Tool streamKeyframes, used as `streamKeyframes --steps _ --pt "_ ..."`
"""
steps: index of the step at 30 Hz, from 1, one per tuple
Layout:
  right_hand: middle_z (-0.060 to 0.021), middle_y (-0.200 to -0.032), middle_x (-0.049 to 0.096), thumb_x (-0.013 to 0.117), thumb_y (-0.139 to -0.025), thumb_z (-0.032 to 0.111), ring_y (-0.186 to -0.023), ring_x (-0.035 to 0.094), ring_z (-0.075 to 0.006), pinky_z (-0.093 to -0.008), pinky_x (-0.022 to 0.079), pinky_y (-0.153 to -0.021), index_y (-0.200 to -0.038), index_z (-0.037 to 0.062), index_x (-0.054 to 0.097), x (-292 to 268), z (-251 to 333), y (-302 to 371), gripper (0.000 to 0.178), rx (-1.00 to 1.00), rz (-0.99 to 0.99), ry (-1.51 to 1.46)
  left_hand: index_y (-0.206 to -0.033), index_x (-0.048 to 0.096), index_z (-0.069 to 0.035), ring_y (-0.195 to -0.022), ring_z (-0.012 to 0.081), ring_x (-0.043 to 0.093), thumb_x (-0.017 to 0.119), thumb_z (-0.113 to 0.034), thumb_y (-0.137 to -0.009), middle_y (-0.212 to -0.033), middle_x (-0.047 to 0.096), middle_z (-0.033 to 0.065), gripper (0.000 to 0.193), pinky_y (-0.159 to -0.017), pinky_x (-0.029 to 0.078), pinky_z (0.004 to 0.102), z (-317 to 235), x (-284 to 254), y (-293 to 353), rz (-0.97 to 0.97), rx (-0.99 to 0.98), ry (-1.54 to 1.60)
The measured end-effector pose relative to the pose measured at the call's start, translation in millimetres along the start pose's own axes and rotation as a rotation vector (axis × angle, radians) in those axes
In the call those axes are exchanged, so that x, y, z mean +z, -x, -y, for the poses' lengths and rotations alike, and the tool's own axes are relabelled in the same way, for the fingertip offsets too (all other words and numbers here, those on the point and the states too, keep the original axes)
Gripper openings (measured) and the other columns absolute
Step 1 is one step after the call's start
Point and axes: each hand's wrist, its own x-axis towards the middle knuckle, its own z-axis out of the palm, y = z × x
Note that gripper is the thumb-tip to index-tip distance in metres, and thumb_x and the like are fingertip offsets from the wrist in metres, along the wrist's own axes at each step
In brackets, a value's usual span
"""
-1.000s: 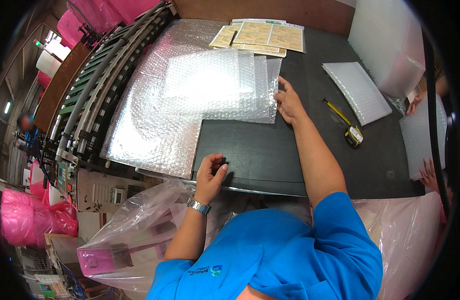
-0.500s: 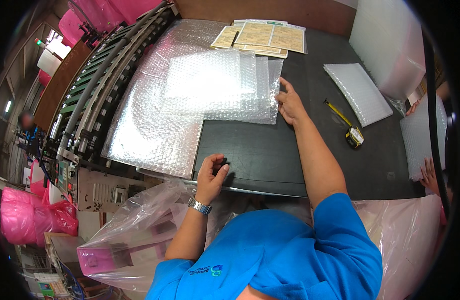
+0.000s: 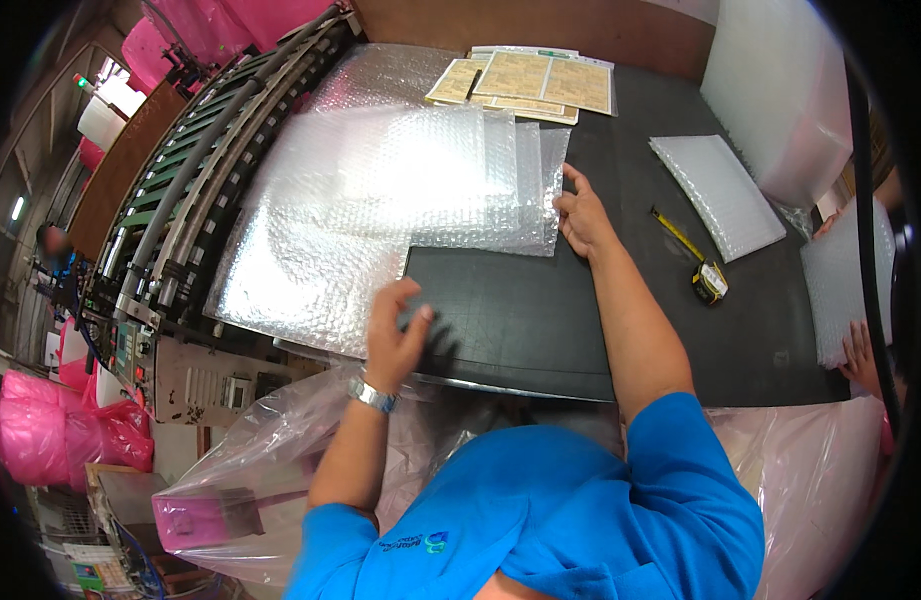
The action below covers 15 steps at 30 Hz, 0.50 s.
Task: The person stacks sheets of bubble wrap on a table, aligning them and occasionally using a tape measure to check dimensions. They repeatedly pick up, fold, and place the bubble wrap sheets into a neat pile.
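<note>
Several clear bubble wrap sheets point(image 3: 500, 190) lie overlapped in a fanned stack, their right edges stepped. My right hand point(image 3: 586, 218) is closed at the right edge of this stack, thumb and fingers pinching the outermost sheet. Beneath and to the left spreads a larger silvery bubble wrap sheet point(image 3: 300, 285), bright with glare. My left hand point(image 3: 393, 335) hovers by that sheet's near right corner, thumb and fingers apart and nothing in them. A metal watch is on my left wrist.
On the black table point(image 3: 500, 310) are papers point(image 3: 545, 80) with a pen, a yellow tape measure point(image 3: 709, 282) and a white bubble wrap pack point(image 3: 718, 195). A roller machine point(image 3: 195, 150) borders the left. At right, another person's hands point(image 3: 860, 358) hold a bubble wrap pack point(image 3: 845, 280).
My left hand has moved left and away from me, and its fingers have spread. Bubble wrap on top of the stack now reaches farther left. My right hand has stayed at the edge.
</note>
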Motion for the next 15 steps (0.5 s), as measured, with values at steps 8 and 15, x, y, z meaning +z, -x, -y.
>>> streamKeyframes --steps 8,15 --pt "-0.0144 -0.105 0.051 0.04 -0.074 -0.011 -0.084 0.054 -0.0186 -0.0307 0.048 -0.075 -0.135 0.0096 0.021 8 6 1 0.068 0.02 0.011 -0.025 -0.131 0.034 -0.013 -0.127 0.0384 0.021 0.051 -0.049 -0.081 -0.137 0.025 0.022 0.064 -0.099 0.019 0.0558 70 -48 -154 -0.17 -0.11 -0.75" --pt "-0.0149 -0.113 0.047 0.037 -0.077 -0.003 -0.091 0.053 -0.0189 -0.034 0.048 -0.078 -0.139 0.0117 0.014 -7 -2 -12 0.068 0.046 0.083 -0.152 -0.137 0.026 -0.03 -0.132 0.0368 0.013 0.036 -0.068 -0.078 -0.142 0.018 0.0194 0.071 -0.099 0.005 0.0634 97 -6 -169 0.32 -0.506 -1.035"
